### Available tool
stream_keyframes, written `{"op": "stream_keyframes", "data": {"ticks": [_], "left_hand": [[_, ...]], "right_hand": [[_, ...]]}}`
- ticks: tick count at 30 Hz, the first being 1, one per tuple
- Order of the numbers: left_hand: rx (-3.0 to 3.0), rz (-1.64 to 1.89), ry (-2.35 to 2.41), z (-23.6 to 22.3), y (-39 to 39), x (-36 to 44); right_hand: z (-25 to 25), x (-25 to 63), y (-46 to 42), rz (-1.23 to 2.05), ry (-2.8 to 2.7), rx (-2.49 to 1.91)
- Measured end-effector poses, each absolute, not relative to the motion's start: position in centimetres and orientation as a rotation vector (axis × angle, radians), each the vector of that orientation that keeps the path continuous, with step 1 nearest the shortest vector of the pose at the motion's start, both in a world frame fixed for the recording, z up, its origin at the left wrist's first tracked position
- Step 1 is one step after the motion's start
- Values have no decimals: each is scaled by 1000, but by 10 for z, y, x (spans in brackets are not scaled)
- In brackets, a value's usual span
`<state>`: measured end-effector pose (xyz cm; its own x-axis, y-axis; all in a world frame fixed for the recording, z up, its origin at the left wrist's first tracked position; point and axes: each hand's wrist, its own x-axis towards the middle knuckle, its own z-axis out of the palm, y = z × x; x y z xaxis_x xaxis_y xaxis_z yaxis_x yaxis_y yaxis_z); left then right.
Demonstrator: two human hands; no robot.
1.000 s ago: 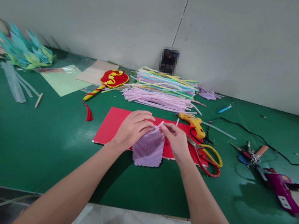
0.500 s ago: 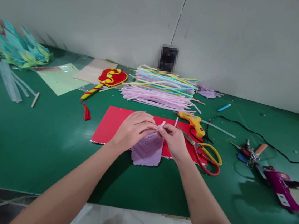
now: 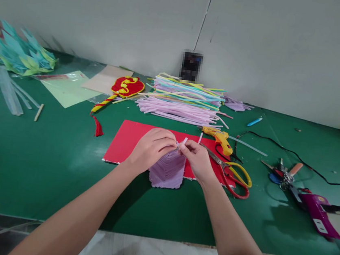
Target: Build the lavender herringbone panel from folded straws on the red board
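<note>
A purple piece (image 3: 167,171) built from rows of straw-like strips lies across the near edge of a red board (image 3: 125,141) on the green table. My left hand (image 3: 150,149) curls over its upper left part, fingers closed on it. My right hand (image 3: 197,160) pinches a short pale strip (image 3: 183,141) at the piece's top, fingertips meeting those of the left hand.
A stack of pastel strips (image 3: 182,102) lies behind the board. A yellow glue gun (image 3: 220,139) and red-and-yellow scissors (image 3: 234,178) lie right of my hands. Further right are keys (image 3: 282,178), a purple tool (image 3: 317,207) and a black cable. A red-yellow ornament (image 3: 122,89) and teal paper shapes (image 3: 21,53) sit at the left.
Both hands stay at the top of the purple piece with only slight finger movement. The view has shifted a little.
</note>
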<state>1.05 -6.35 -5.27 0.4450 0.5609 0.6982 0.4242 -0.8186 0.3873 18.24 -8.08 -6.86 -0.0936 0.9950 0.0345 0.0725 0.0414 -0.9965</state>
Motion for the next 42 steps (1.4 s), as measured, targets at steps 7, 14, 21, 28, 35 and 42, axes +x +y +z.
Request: {"op": "stream_keyframes", "data": {"ticks": [7, 14, 21, 28, 35, 42], "left_hand": [[2479, 1251, 852, -51, -64, 10], [2459, 1207, 858, -53, -64, 11], [2456, 1221, 920, -55, -63, 9], [2460, 1256, 872, -53, -64, 9], [1907, 1406, 1225, -49, -67, 13], [1443, 1074, 963, -58, -67, 25]], "right_hand": [[-68, 181, -82, 1233, -1348, -1155], [-68, 175, -83, 1211, -1353, -1191], [-73, 168, -84, 1064, -1373, -1210], [-71, 168, -84, 1073, -1399, -1219], [-73, 173, -81, 1126, -1142, -1091], [-75, 173, -79, 1071, -1125, -1062]]}}
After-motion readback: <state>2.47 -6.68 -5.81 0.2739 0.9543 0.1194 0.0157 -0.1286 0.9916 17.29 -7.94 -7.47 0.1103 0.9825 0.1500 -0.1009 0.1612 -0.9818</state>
